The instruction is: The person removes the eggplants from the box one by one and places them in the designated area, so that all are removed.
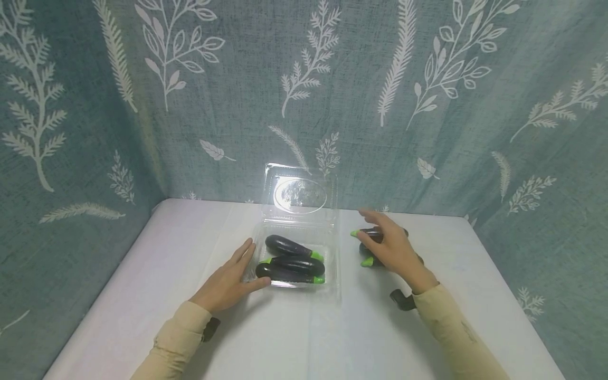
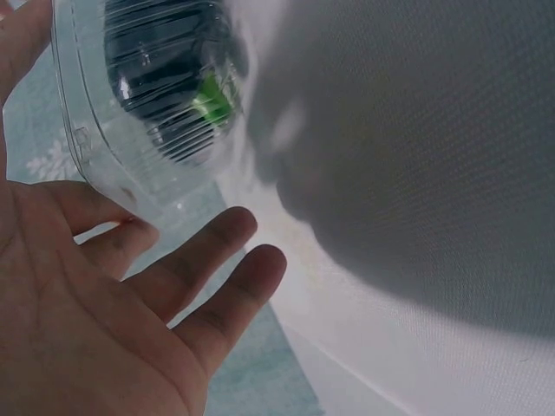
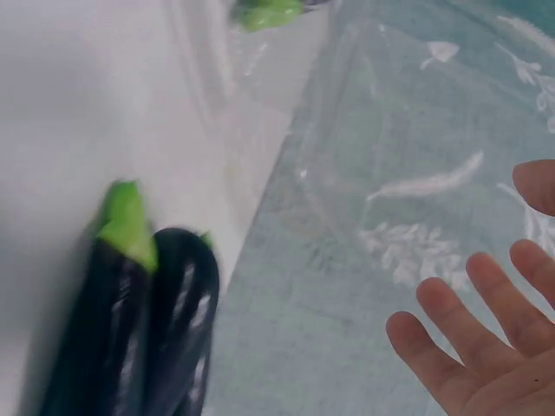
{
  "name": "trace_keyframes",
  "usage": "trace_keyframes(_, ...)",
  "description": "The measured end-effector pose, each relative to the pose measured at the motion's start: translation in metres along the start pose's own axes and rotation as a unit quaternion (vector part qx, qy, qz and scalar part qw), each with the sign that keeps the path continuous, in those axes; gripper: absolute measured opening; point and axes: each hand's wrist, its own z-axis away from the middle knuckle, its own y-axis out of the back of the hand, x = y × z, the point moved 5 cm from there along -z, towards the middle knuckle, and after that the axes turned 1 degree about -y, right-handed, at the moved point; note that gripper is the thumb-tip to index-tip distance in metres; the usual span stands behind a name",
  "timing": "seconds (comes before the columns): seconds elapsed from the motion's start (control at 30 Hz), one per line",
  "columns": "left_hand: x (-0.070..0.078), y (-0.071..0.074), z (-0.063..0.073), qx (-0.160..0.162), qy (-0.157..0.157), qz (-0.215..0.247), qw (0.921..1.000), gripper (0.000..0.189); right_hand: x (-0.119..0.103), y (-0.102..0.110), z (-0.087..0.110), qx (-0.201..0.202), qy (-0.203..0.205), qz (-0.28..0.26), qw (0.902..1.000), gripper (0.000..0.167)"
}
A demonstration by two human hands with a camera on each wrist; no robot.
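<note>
A clear plastic clamshell box [image 1: 333,279] stands on the white table with its lid [image 1: 300,196] raised at the back. Three dark eggplants [image 1: 294,265] with green ends lie in it. At the box's front left corner rests my left hand [image 1: 223,287], fingers stretched along the left side and thumb at the front edge. Over on the right, my right hand [image 1: 390,247] hovers above several more eggplants [image 1: 370,233], partly covering them. In the right wrist view its fingers are spread and hold nothing, while two eggplants [image 3: 95,325] lie side by side on the table.
The white table [image 1: 285,338] ends at a green-grey curtain [image 1: 247,105] with white leaf prints, which also closes in both sides. A dark strap piece [image 1: 402,300] shows at the right wrist.
</note>
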Motion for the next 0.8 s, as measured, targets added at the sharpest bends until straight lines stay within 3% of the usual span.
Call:
trace_keyframes(0.47, -0.001, 0.0, -0.001, -0.002, 0.005, 0.002, 1.0, 0.103, -0.03, -0.023, -0.036, -0.01, 0.031, -0.027, 0.9991, 0.058)
trace_keyframes(0.63, -0.001, -0.001, 0.0, -0.005, 0.008, 0.001, 1.0, 0.103, -0.035, -0.035, -0.05, -0.036, 0.029, -0.052, 0.9976, 0.057)
trace_keyframes(0.8, -0.001, 0.0, 0.001, -0.005, 0.009, 0.0, 0.9999, 0.103, -0.037, -0.051, -0.062, -0.086, 0.021, -0.058, 0.9944, 0.057)
